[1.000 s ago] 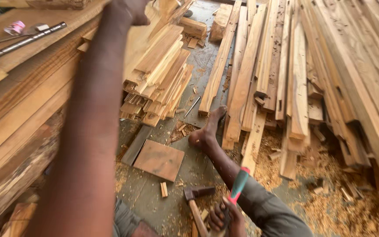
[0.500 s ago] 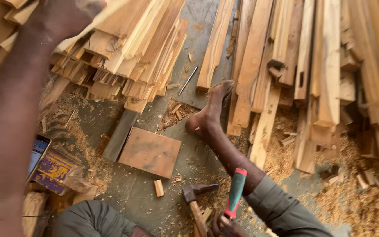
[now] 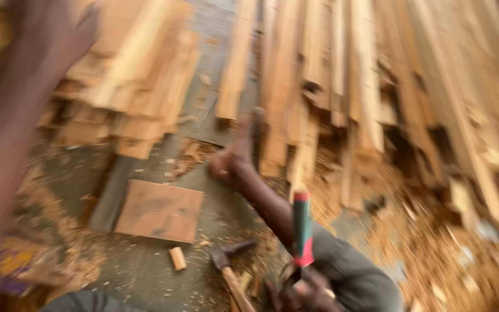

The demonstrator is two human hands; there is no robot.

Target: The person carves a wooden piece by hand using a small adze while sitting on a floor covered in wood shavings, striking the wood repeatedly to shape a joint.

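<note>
The picture is smeared by motion. My left hand (image 3: 53, 26) is stretched up to the top left and lies on a stack of short wooden planks (image 3: 140, 86); its grip is too blurred to read. At the bottom edge my right hand (image 3: 302, 292) is closed around a tool with a teal and red handle (image 3: 302, 228) that points upward. My bare foot (image 3: 232, 162) rests on the concrete floor against the long planks.
A hammer (image 3: 229, 268) lies on the floor left of my right hand. A flat square board (image 3: 160, 211) and a small wood block (image 3: 177, 258) lie nearby. Long planks (image 3: 365, 86) fill the right. Sawdust (image 3: 434, 254) covers the floor; a coloured box (image 3: 12, 266) sits bottom left.
The view has swung and blurred. My left arm has stayed raised on the plank stack, and the teal-handled tool in my right hand now stands more upright.
</note>
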